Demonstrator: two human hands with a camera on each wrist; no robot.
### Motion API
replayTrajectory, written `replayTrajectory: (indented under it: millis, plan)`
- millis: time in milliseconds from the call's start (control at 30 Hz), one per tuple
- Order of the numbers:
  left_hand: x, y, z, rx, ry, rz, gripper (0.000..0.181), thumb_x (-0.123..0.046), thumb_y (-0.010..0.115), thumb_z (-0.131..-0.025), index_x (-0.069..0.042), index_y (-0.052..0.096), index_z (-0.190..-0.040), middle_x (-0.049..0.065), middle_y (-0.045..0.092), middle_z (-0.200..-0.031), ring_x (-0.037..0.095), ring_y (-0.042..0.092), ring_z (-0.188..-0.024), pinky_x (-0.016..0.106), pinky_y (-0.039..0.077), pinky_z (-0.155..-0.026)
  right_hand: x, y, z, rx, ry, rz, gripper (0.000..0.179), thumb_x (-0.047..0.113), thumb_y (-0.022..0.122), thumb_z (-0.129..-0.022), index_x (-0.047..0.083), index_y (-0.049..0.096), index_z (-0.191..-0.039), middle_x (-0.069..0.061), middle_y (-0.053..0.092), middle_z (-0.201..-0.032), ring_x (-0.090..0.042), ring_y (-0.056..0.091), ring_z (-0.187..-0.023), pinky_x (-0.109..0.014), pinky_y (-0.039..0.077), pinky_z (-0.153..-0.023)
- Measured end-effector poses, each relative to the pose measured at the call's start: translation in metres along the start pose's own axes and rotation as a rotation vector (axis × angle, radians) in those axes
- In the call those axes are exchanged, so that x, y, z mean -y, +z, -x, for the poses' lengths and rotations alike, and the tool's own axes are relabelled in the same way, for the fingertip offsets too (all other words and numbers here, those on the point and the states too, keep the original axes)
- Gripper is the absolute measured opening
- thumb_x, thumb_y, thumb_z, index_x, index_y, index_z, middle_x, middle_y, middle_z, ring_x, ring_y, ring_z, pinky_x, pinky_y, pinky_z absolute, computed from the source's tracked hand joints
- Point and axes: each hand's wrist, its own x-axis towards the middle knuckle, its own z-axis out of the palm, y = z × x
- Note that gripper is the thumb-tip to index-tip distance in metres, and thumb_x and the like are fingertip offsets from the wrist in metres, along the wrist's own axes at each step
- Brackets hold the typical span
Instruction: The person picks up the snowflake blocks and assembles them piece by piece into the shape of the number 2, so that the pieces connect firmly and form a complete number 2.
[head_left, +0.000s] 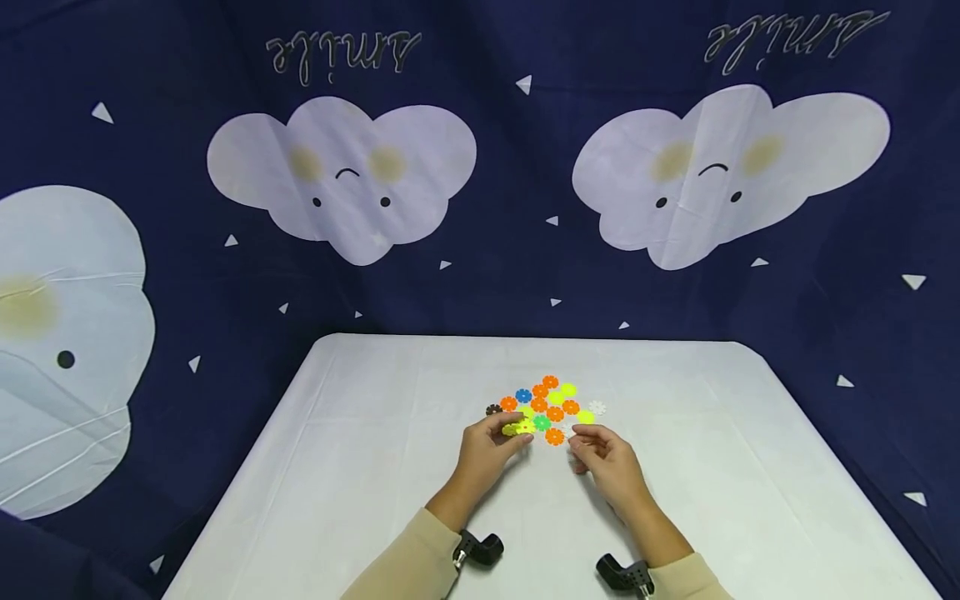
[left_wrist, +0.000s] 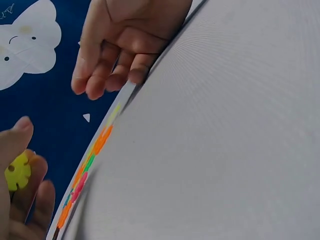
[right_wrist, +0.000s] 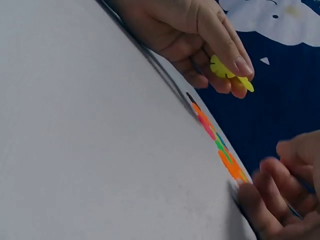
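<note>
My left hand pinches two yellow snowflake discs that are joined at an angle, thumb on one side and fingers on the other. In the left wrist view one yellow disc shows between thumb and fingers. My right hand hovers across from it, fingers loosely bent and holding nothing, as its palm side shows. Loose snowflake discs lie just beyond both hands: several orange ones, a green one, a blue one, yellow ones and a white one.
The discs lie in a loose group on a white-covered table. A dark disc lies at the group's left edge, partly behind the left hand. Behind the table hangs a dark blue curtain with clouds on it.
</note>
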Motion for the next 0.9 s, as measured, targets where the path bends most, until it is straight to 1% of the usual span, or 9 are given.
replayTrajectory:
  millis: [100,200,333,467,533,600,733,800,900]
  plan:
    - [0.001,0.000,-0.001,-0.026,-0.008,0.007,0.031,-0.009,0.088,-0.088,-0.005,0.077,-0.116,0.003,0.073,-0.114,0.014,0.070,-0.084,0.027,0.060,-0.075,-0.002,-0.001,-0.004,-0.051,-0.083,0.208,0.022,-0.005,0.076,-0.094,-0.007,0.072,-0.116,-0.012,0.072,-0.097,-0.021,0.067,-0.082,-0.025,0.057,-0.068]
    - [0.002,0.000,-0.002,-0.034,-0.010,0.003,0.030,-0.010,0.087,-0.089,-0.006,0.077,-0.117,0.003,0.073,-0.115,0.014,0.068,-0.081,0.026,0.059,-0.073,-0.005,-0.001,-0.009,-0.053,-0.187,0.354,0.025,-0.007,0.081,-0.088,-0.003,0.075,-0.112,-0.009,0.073,-0.100,-0.023,0.068,-0.087,-0.026,0.056,-0.073]
    - [0.003,0.001,-0.003,-0.038,-0.002,-0.022,0.031,-0.012,0.087,-0.090,-0.008,0.077,-0.119,0.002,0.073,-0.117,0.013,0.068,-0.084,0.026,0.058,-0.075,-0.008,0.000,-0.018,0.020,-0.252,0.419,0.030,-0.008,0.083,-0.086,0.003,0.076,-0.114,-0.007,0.073,-0.109,-0.025,0.068,-0.093,-0.033,0.057,-0.080]
    - [0.004,0.001,-0.003,-0.033,0.007,-0.047,0.031,-0.015,0.087,-0.090,-0.009,0.078,-0.119,0.001,0.074,-0.115,0.013,0.068,-0.082,0.027,0.058,-0.073,-0.011,0.002,-0.026,0.069,-0.291,0.481,0.032,-0.007,0.084,-0.085,0.007,0.077,-0.113,-0.004,0.074,-0.108,-0.021,0.068,-0.090,-0.037,0.058,-0.080]
    - [0.005,0.000,-0.002,-0.026,0.009,-0.066,0.031,-0.017,0.087,-0.090,-0.010,0.078,-0.119,0.000,0.074,-0.113,0.013,0.067,-0.080,0.027,0.058,-0.072,-0.011,0.003,-0.030,0.073,-0.295,0.507,0.030,-0.005,0.085,-0.085,0.007,0.078,-0.111,-0.003,0.074,-0.104,-0.018,0.066,-0.084,-0.036,0.056,-0.076]
    - [0.005,0.000,-0.001,-0.018,0.014,-0.077,0.031,-0.017,0.087,-0.091,-0.010,0.078,-0.119,-0.001,0.074,-0.112,0.014,0.066,-0.080,0.028,0.058,-0.071,-0.012,0.004,-0.034,0.079,-0.277,0.538,0.028,-0.002,0.086,-0.085,0.009,0.079,-0.110,0.001,0.071,-0.094,-0.015,0.061,-0.077,-0.033,0.053,-0.070]
    - [0.005,0.000,0.000,-0.001,0.030,-0.080,0.030,-0.016,0.087,-0.091,-0.009,0.078,-0.119,0.001,0.075,-0.111,0.016,0.067,-0.080,0.028,0.058,-0.071,-0.010,0.006,-0.038,0.087,-0.212,0.597,0.023,0.005,0.087,-0.086,0.011,0.079,-0.106,0.006,0.060,-0.079,-0.013,0.052,-0.069,-0.032,0.044,-0.063]
    - [0.005,0.000,0.000,0.002,0.039,-0.076,0.030,-0.015,0.087,-0.090,-0.008,0.078,-0.118,0.002,0.075,-0.111,0.017,0.068,-0.080,0.028,0.058,-0.071,-0.010,0.008,-0.038,0.082,-0.193,0.609,0.022,0.007,0.088,-0.086,0.012,0.078,-0.105,0.006,0.058,-0.080,-0.013,0.050,-0.068,-0.032,0.042,-0.062]
    - [0.006,0.000,-0.001,0.000,0.054,-0.077,0.029,-0.014,0.087,-0.089,-0.009,0.078,-0.117,0.004,0.075,-0.109,0.018,0.067,-0.078,0.029,0.058,-0.070,-0.011,0.010,-0.035,0.068,-0.204,0.582,0.025,0.006,0.089,-0.084,0.011,0.077,-0.106,0.004,0.059,-0.085,-0.013,0.050,-0.069,-0.031,0.043,-0.062]
